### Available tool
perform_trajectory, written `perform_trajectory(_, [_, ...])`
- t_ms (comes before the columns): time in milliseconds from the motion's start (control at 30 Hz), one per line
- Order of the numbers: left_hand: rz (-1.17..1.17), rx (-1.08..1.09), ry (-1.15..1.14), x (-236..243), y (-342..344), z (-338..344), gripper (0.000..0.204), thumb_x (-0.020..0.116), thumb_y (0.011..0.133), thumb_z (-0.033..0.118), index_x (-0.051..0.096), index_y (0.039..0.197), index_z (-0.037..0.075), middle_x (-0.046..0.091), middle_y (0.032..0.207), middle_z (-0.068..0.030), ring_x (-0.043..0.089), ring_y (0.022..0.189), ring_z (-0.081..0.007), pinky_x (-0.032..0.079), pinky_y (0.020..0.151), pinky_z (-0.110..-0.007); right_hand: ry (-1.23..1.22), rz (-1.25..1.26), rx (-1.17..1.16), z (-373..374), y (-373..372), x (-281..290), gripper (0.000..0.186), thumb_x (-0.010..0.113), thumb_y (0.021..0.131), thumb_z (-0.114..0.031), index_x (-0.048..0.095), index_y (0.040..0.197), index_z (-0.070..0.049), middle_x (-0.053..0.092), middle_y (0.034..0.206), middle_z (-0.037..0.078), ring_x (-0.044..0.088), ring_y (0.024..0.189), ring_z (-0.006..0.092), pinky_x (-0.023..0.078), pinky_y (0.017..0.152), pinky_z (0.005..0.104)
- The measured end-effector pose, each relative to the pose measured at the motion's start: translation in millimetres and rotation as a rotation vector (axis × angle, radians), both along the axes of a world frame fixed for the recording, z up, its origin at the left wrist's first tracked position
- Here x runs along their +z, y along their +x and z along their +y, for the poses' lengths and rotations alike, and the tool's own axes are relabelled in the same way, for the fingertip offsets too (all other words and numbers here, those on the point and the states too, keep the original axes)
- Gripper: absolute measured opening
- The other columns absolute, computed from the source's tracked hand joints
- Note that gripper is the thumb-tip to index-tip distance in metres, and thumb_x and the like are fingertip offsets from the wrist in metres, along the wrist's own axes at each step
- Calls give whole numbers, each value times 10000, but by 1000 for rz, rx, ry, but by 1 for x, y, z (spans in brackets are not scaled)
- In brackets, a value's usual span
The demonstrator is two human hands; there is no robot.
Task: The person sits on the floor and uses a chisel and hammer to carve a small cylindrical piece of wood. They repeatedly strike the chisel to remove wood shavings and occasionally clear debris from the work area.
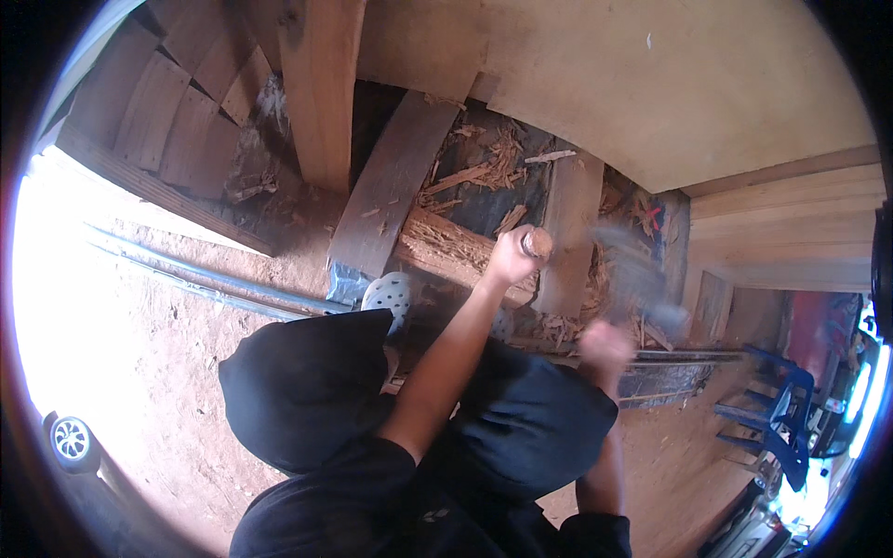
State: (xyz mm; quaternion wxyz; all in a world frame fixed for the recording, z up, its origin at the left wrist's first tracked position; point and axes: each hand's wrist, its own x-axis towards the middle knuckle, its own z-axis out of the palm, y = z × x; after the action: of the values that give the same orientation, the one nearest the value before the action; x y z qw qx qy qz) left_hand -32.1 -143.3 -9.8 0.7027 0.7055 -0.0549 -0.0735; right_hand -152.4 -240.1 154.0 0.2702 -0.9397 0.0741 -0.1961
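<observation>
My left hand (pixel 509 263) is wrapped round an upright wooden-handled chisel, whose round handle end (pixel 537 243) shows above the fist; its blade is hidden. Below and beside that hand lies a rough, gouged timber block (pixel 446 246) with a splintered reddish face. Farther right, my right hand (pixel 606 344) grips a hammer (pixel 640 279), smeared grey by motion and held apart from the chisel. Wood splinters (pixel 498 163) lie on a dark surface beyond the block.
Flat boards (pixel 395 177) flank the block, another board (pixel 569 223) standing to its right. A wooden post (pixel 321 93) rises at back left; a large plywood sheet (pixel 688 84) covers the back right. My perforated shoe (pixel 387 296) is close to the block. Blue chairs (pixel 781 418) stand right.
</observation>
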Motion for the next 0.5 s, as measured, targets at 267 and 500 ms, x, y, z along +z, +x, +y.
perform_trajectory(267, [-21,4,-45,-1,1,4,272,725,627,164,606,822,15,648,790,-175,643,777,-332,499,688,-356,516,217,-114,-19,-23,65,373,486,948,-382,510,736,-76,512,591,8,468,501,73,387,477,234])
perform_trajectory(500, [11,5,-55,0,-1,1,282,734,618,152,601,824,14,646,770,-165,643,757,-324,494,670,-363,826,-638,313,-9,-4,136,719,220,796,-784,445,802,-101,491,579,18,449,410,127,390,391,277])
